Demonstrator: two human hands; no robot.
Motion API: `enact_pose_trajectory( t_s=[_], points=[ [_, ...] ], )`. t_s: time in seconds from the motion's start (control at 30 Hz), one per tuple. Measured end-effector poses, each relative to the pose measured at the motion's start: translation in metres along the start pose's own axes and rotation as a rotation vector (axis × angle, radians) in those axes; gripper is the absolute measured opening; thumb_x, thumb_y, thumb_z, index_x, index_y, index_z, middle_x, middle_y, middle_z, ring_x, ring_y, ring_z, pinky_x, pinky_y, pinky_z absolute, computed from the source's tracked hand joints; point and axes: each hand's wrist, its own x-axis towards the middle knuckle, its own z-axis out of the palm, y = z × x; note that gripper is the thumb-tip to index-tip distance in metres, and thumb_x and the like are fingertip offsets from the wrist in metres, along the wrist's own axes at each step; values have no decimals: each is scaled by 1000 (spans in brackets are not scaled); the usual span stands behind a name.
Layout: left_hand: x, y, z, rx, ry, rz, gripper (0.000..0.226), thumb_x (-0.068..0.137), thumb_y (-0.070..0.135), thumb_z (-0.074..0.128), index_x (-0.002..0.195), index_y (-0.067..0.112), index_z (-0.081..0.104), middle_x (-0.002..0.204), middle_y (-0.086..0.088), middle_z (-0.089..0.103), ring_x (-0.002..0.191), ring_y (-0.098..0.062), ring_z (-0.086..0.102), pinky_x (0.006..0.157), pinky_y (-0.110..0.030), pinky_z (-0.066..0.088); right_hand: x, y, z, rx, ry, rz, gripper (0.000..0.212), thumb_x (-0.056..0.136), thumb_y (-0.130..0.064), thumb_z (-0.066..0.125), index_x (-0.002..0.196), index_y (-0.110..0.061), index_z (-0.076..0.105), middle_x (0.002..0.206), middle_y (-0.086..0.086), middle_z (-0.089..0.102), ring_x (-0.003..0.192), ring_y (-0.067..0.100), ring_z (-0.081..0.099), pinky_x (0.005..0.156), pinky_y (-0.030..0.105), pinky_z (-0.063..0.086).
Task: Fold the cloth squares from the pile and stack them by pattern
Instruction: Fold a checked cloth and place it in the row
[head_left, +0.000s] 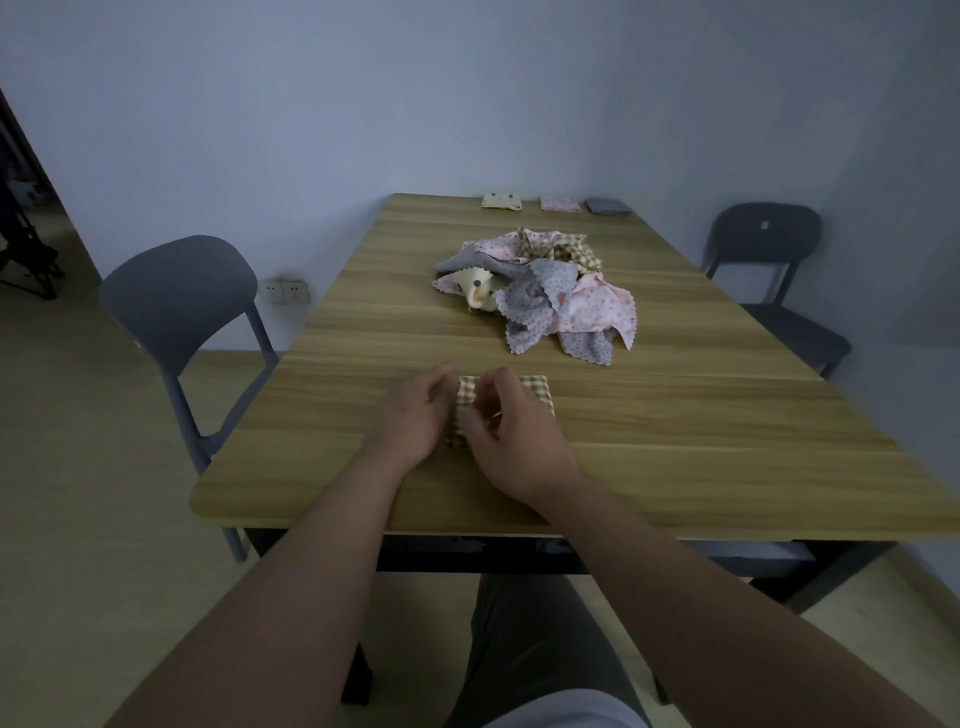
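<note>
Head view: checked cloth (535, 389) in left hand (410, 415) and right hand (514, 447).

Brown-checked cloth (535, 387) (pile (540, 291) pink, grey)

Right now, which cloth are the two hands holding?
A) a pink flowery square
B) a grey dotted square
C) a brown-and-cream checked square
C: the left hand and right hand both pinch the brown-and-cream checked cloth square on the wooden table; pink and grey cloths lie in the crumpled pile beyond.
</note>
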Motion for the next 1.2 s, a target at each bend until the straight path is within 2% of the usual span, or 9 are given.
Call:
enact_pose_trajectory(
  t_s=[0.13,0.23,0.3,0.37,0.47,0.83,1.0,1.13,1.2],
  points=[
    [-1,2,2,85,-41,73,44,104,39,50,148,32,50,156,13,42,141,-13,44,116,-31,33,8,4,-15,-69,127,122,32,99,-23,52,131,-18,53,131,0,58,120,20,53,96,35,46],
    [-2,6,5,294,-79,162,46,106,38,42,153,36,40,163,21,26,151,-14,25,123,-46,22,18,14,-20,-240,-36,149,44,105,-26,41,148,-16,44,152,2,46,141,21,40,113,35,35],
    [-3,10,8,471,-103,244,47,108,40,36,155,36,36,163,20,24,153,-13,19,123,-45,18,24,24,-19,-341,-199,140,50,108,-29,32,156,-13,34,164,5,30,153,22,22,123,35,18],
    [-4,11,12,602,-150,305,49,108,42,31,157,34,32,164,19,25,153,-13,16,123,-41,15,27,34,-18,-423,-340,139,54,110,-33,23,160,-13,23,168,4,17,156,21,9,125,38,9],
    [-5,11,14,680,-247,288,53,108,45,23,160,31,24,167,17,16,155,-11,9,125,-43,8,25,46,-13,-499,-457,144,58,109,-39,18,162,-16,14,170,0,9,156,19,2,126,43,6],
    [-7,18,12,713,-381,164,60,107,47,17,162,28,1,169,13,-5,155,-8,-4,126,-45,-2,19,60,-23,-524,-533,270,67,105,-58,9,162,-25,-3,169,-10,-9,156,18,-10,124,53,-6],
    [-4,14,14,711,-368,157,62,106,51,17,162,30,0,169,13,-5,155,-10,-6,126,-45,-3,28,58,-30,-465,-547,341,62,106,-51,9,163,-24,4,170,-8,-5,156,22,-10,123,58,-6],
    [-4,12,13,637,-289,141,64,106,52,16,163,25,5,169,9,2,156,-11,0,127,-41,2,31,70,-33,-376,-323,381,58,106,-47,16,155,-19,30,165,2,25,154,26,16,122,59,13],
    [-4,11,11,579,-238,113,62,108,50,14,163,21,11,169,5,9,156,-13,6,127,-39,5,29,74,-35,-348,-294,405,54,106,-46,19,147,-19,41,156,2,39,148,27,27,120,57,22]
  ],
)
